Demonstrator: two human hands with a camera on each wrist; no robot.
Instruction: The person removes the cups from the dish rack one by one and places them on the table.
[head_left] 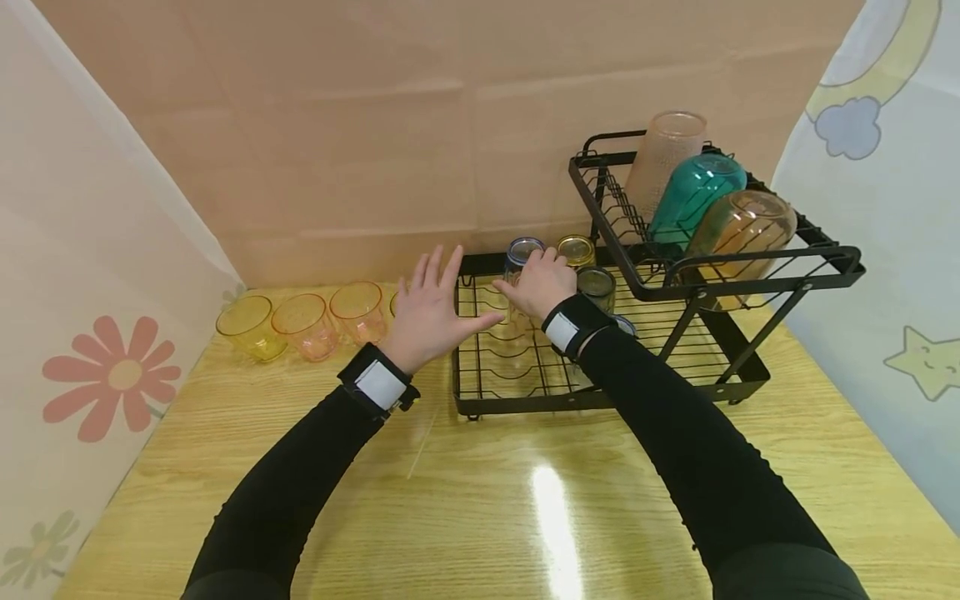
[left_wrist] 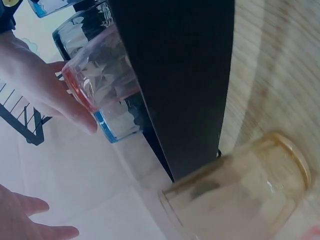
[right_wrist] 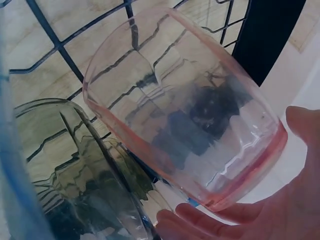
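Note:
My right hand (head_left: 542, 287) is at the black dish rack's lower tier, with thumb and fingers around the base of an upside-down clear pink glass (right_wrist: 185, 110). In the left wrist view, the pink glass (left_wrist: 102, 70) shows its reddish base beside the right hand (left_wrist: 47, 82). A smoky green-grey glass (right_wrist: 75, 170) stands close to it. Behind it is a blue-based glass (head_left: 525, 248). My left hand (head_left: 429, 323) hovers at the rack's left edge with fingers spread, holding nothing. A yellowish glass (left_wrist: 240, 195) stands near it, mostly hidden by that hand in the head view.
On the table at left stand a yellow glass (head_left: 251, 329), a pink glass (head_left: 306, 327) and an orange-pink glass (head_left: 358, 310). The rack's raised tier (head_left: 765, 254) carries a pink tumbler (head_left: 663, 162), a teal one (head_left: 693, 196) and an amber one (head_left: 742, 229). An amber-based glass (head_left: 576, 248) sits below.

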